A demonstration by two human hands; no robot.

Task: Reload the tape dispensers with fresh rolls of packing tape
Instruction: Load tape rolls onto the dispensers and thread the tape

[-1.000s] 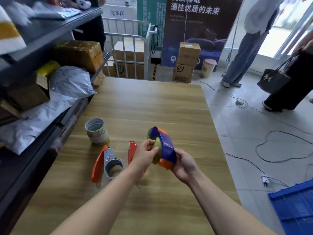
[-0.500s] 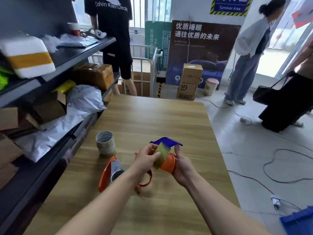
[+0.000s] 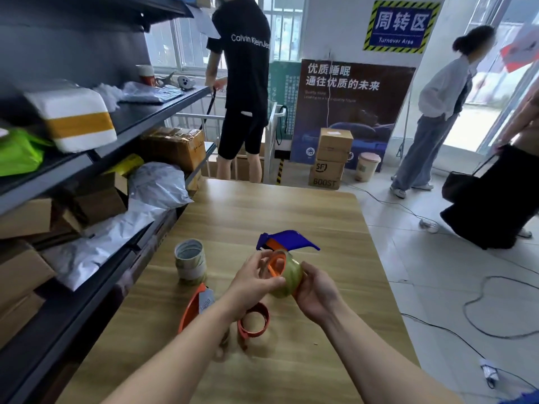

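Note:
Above the wooden table I hold a blue and orange tape dispenser with a yellowish tape roll on its orange hub. My right hand grips the roll from the right side. My left hand pinches the roll's near edge at the hub. An orange dispenser lies on the table under my left forearm, partly hidden. A stack of pale tape rolls stands upright to the left.
Dark shelves loaded with parcels and bags run along the table's left edge. Cardboard boxes and a bin stand on the floor beyond the table. Three people stand at the back and right. Cables lie across the tiled floor.
My head has tilted up, showing more of the room. The dispenser has turned in my hands: its blue cover now points up and right, and the orange hub faces me.

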